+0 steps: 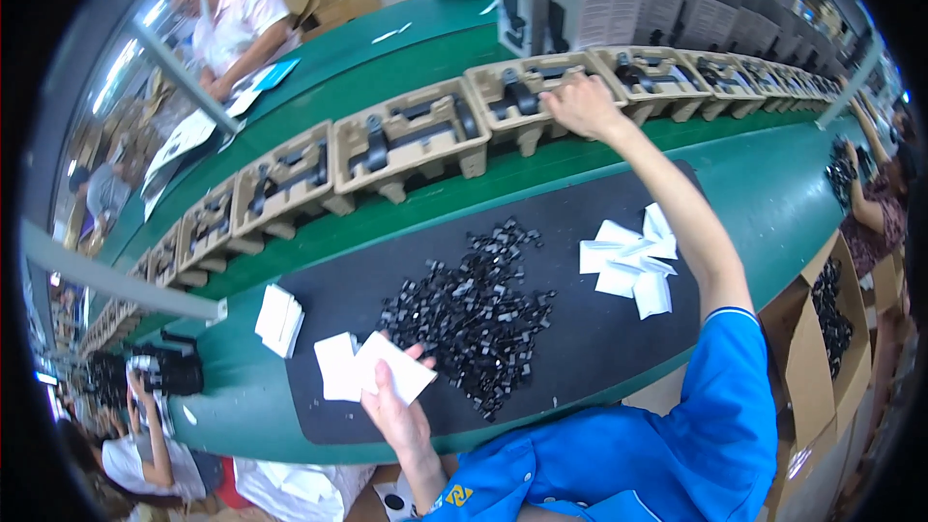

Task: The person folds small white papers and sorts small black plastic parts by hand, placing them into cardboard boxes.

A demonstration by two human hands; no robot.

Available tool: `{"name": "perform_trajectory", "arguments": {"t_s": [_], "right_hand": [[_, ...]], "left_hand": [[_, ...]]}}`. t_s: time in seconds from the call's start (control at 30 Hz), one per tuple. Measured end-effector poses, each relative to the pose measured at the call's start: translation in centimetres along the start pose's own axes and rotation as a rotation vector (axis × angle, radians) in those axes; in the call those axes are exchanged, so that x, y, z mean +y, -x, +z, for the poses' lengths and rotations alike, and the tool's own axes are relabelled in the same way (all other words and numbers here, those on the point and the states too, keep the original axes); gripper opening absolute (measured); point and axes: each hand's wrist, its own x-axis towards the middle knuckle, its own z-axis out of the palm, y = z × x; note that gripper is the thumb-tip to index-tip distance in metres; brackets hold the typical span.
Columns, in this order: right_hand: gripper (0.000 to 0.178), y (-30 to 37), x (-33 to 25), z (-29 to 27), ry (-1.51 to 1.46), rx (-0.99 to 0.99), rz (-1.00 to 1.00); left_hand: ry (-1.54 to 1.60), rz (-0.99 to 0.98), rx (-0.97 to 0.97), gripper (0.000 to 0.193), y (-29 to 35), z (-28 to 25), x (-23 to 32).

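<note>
My left hand (398,418), low in the middle, grips a small stack of white paper leaflets (394,365) between thumb and fingers. More white leaflets (335,367) lie just to its left on the black mat. My right hand (583,106) is stretched far forward over a brown molded pulp tray (495,118), its fingers bent down into it. What those fingers hold, if anything, is hidden. Black parts (519,94) sit in that tray, left of the hand. A heap of small black pieces (474,314) lies on the mat (338,425) between my arms.
Similar filled trays (411,140) run in a curved row along the green bench. Loose leaflets (633,261) lie at the mat's right, another stack (279,321) at its left. Printed boxes (609,14) stand behind. An open carton (817,358) is at right. Other people work around.
</note>
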Motion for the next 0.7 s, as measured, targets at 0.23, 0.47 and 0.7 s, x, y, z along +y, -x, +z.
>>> {"name": "perform_trajectory", "arguments": {"t_s": [0.23,0.47,0.7], "right_hand": [[0.032,6.7,-9.9,-7.7,-0.520,0.329,-0.398],[0.091,18.3,-18.4,-11.6,-0.742,-0.029,-0.846],[0.063,19.5,-19.1,-11.9,-0.651,0.246,-0.785]], "left_hand": [[-0.037,-0.219,-0.288,0.041,1.9,1.3,0.7],[-0.081,-0.205,-0.426,0.026,3.1,3.8,0.4],[-0.124,-0.176,-0.501,0.027,3.7,2.9,0.4]]}}
